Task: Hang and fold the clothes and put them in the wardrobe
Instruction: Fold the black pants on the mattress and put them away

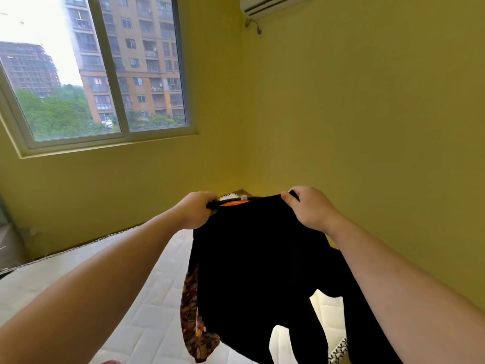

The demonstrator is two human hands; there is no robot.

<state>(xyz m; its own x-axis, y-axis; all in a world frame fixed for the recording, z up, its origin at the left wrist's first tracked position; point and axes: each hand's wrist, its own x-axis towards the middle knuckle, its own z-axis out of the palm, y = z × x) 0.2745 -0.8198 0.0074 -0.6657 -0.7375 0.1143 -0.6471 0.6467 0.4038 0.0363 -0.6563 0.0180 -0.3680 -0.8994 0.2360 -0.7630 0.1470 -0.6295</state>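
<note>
A black garment (257, 264) hangs in the air in front of me, above the mattress. My left hand (195, 210) grips its top edge on the left and my right hand (307, 208) grips the top edge on the right. An orange lining and a small white label show at the collar between my hands. A patterned brown and orange part (195, 321) dangles at the garment's lower left. The bottom of the garment runs out of view.
A white quilted mattress (126, 279) lies below, with a patterned edge. Yellow walls meet in a corner behind the garment. A large window (99, 69) is at the upper left and an air conditioner (265, 5) at the top.
</note>
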